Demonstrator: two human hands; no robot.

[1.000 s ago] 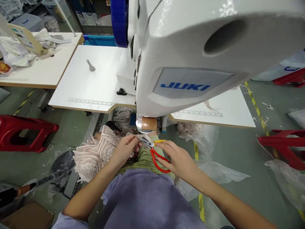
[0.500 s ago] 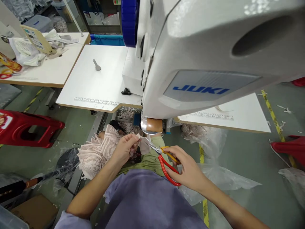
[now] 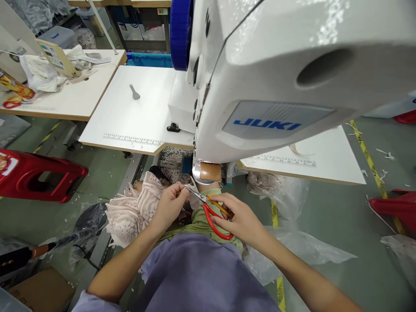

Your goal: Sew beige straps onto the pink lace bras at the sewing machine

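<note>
My left hand (image 3: 171, 203) pinches an edge of pale pink lace fabric (image 3: 195, 199), part of which hangs down over my lap. In my right hand (image 3: 238, 214) is a pair of scissors (image 3: 217, 221) with one red and one orange handle loop. The blades point left, their tips right at the fabric by my left fingertips, and look nearly closed. A gathered bundle of pale pink lace pieces (image 3: 130, 212) lies left of my left hand, against my leg. Just above my hands is the rounded metal end of the sewing machine (image 3: 208, 143).
The white machine table (image 3: 139, 117) bears a printed ruler and a small grey tool (image 3: 134, 92). A red stool (image 3: 42, 175) stands at left. Plastic bags (image 3: 292, 242) lie on the floor at right, near a bagged pink bundle (image 3: 263, 182).
My right hand has moved left and slightly up with the scissors, bringing the tips to the fabric by my left fingers. The blades, apart before, have closed. The view has shifted slightly.
</note>
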